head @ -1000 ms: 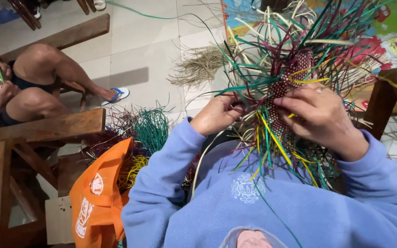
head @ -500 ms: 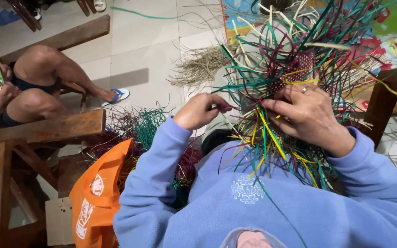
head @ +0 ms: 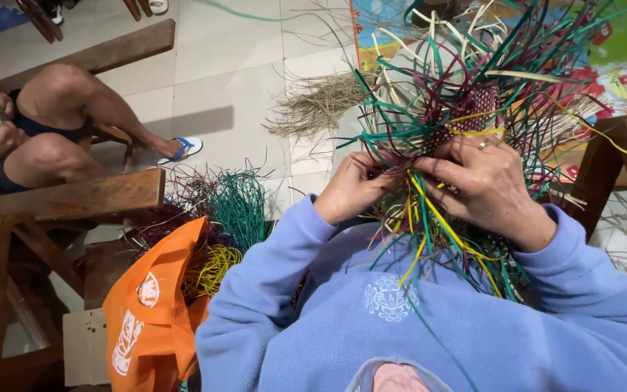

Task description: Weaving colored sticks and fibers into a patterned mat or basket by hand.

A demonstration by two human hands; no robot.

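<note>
The woven piece (head: 466, 116) is sitting at 1 o'clock from frame centre: a tight maroon-and-pale checked panel bristling with loose green, maroon, yellow and cream strips. The left hand (head: 353, 187) is pinching strips at its lower edge, fingers curled shut. The right hand (head: 484, 181) is gripping the panel, fingers closed over it. Pale floor tiles (head: 234, 72) are lying at 11 o'clock; an orange bag (head: 150, 312) is at 8 o'clock beside bundled green strips (head: 239, 203).
</note>
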